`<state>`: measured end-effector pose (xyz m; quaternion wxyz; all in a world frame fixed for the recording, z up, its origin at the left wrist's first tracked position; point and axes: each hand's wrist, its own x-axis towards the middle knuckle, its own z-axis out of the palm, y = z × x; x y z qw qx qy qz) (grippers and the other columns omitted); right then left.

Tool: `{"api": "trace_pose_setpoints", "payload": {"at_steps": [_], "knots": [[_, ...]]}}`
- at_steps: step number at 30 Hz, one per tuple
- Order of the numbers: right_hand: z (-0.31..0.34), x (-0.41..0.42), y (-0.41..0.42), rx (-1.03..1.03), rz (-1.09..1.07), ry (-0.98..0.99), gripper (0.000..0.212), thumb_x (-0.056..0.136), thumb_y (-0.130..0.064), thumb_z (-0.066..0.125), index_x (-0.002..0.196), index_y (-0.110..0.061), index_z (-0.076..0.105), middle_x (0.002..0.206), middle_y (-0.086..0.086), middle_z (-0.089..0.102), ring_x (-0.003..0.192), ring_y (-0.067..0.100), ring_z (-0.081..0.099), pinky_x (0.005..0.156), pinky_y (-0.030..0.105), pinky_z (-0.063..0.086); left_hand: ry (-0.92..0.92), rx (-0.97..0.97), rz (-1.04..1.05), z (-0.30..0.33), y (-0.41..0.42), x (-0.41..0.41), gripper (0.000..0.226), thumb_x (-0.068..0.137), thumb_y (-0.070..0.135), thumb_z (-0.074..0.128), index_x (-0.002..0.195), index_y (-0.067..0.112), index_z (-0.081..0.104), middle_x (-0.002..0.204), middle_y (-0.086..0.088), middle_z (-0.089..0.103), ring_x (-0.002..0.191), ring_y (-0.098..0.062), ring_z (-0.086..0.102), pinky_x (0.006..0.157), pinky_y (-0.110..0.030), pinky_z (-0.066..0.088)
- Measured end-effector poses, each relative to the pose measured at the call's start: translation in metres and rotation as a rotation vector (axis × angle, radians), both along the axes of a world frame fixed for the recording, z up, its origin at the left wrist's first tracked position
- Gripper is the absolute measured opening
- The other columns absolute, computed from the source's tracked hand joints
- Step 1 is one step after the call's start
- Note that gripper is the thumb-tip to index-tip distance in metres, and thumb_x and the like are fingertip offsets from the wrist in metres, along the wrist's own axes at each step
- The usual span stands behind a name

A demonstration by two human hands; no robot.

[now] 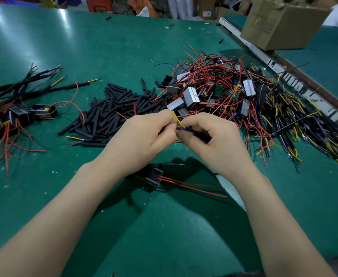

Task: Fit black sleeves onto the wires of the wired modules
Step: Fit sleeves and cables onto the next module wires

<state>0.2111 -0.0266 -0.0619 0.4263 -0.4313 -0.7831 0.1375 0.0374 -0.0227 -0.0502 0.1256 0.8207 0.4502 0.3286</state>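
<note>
At the centre of the frame the left hand (pixel 144 132) was pinched shut on a thin bundle of yellow and blue wires (pixel 178 123), and the right hand (pixel 212 134) was closed around a black sleeve (pixel 199 134), its mouth meeting the wire ends between the two thumbs. The wires looked only just entered, so the risk was plain: one strand could have missed the opening and folded back outside while the rest went in, the likelier because the strands were soft and the grip sat back from their tips. Pushing harder would probably have kinked them rather than fed them.

Just below the hands a black module (pixel 150 177) with red leads lay on the green tabletop (pixel 84 47); whether the held wires belonged to it could not be told. If they did, a tug might have dragged it about.

Above the hands lay the heap of loose sleeves (pixel 112 110), and to the upper right the tangle of unsleeved modules (pixel 220 86), whose red wires ran close to the fingers and could have snagged. Finished pieces (pixel 14 108) sat at the left edge.
</note>
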Motion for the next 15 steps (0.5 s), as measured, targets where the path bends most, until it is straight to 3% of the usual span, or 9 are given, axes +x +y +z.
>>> {"api": "trace_pose_setpoints", "payload": {"at_steps": [3, 9, 15], "knots": [[-0.0014, -0.0002, -0.0014, 0.048, -0.012, 0.021, 0.003, 0.084, -0.013, 0.068, 0.086, -0.010, 0.069, 0.074, -0.007, 0.061, 0.066, 0.010, 0.055, 0.060, 0.029, 0.046, -0.018, -0.008, 0.015, 0.0009, -0.0004, 0.0010, 0.023, 0.087, 0.029, 0.039, 0.083, 0.012, 0.055, 0.056, 0.004, 0.043, 0.057, -0.006, 0.043, 0.055, -0.024, 0.031], [-0.0017, 0.0035, 0.0006, 0.023, 0.066, -0.074, 0.006, 0.087, -0.011, 0.064, 0.087, -0.005, 0.065, 0.076, -0.002, 0.057, 0.068, 0.016, 0.050, 0.059, 0.029, 0.041, 0.000, -0.085, -0.027, 0.0007, 0.0000, -0.0021, 0.019, 0.085, 0.033, 0.040, 0.078, 0.019, 0.052, 0.054, 0.006, 0.043, 0.057, -0.001, 0.044, 0.054, -0.017, 0.032], [0.0004, 0.0051, 0.0006, 0.065, 0.075, -0.098, 0.010, 0.079, -0.001, 0.068, 0.084, -0.010, 0.064, 0.078, -0.004, 0.052, 0.069, 0.014, 0.049, 0.061, 0.035, 0.044, -0.101, -0.226, -0.055, -0.0013, 0.0012, -0.0027, 0.017, 0.092, 0.020, 0.049, 0.077, 0.012, 0.054, 0.050, 0.010, 0.046, 0.047, -0.004, 0.040, 0.046, -0.015, 0.030]]}}
